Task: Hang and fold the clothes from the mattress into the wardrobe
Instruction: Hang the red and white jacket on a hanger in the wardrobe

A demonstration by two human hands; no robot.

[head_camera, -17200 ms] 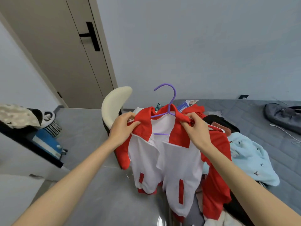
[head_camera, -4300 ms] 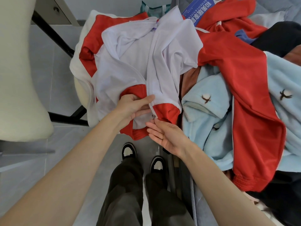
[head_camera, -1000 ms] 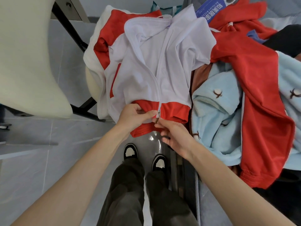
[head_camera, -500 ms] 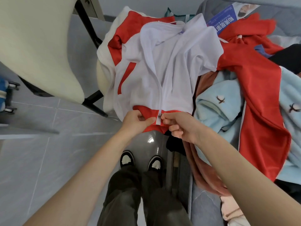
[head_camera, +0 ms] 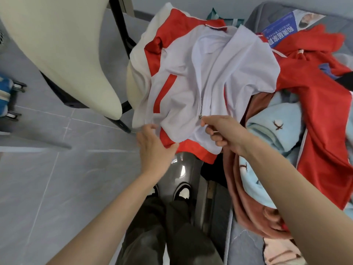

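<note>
Zipper pull (head_camera: 200,117) risen, pinched by right hand (head_camera: 225,132); left hand (head_camera: 154,148) released, touching jacket hem (head_camera: 193,148)

The grey mattress (head_camera: 263,12) bears a heap of clothes: a red garment (head_camera: 315,104), a pale blue fleece (head_camera: 277,127), a rust-brown cloth (head_camera: 233,180) hanging over its edge; a leaflet (head_camera: 280,29) lies farther back; the jacket (head_camera: 210,73) spans heap and chair (head_camera: 63,44); the chair stands on the tiled floor (head_camera: 57,188).

A cream chair (head_camera: 63,54) with black legs stood at ten o'clock on the grey tiled floor (head_camera: 47,178). A blue wheeled item (head_camera: 4,98), mostly cut off, sat at nine o'clock. A blue leaflet (head_camera: 277,29) with white print lay at one o'clock, and a teal scrap (head_camera: 221,17) at twelve.
</note>
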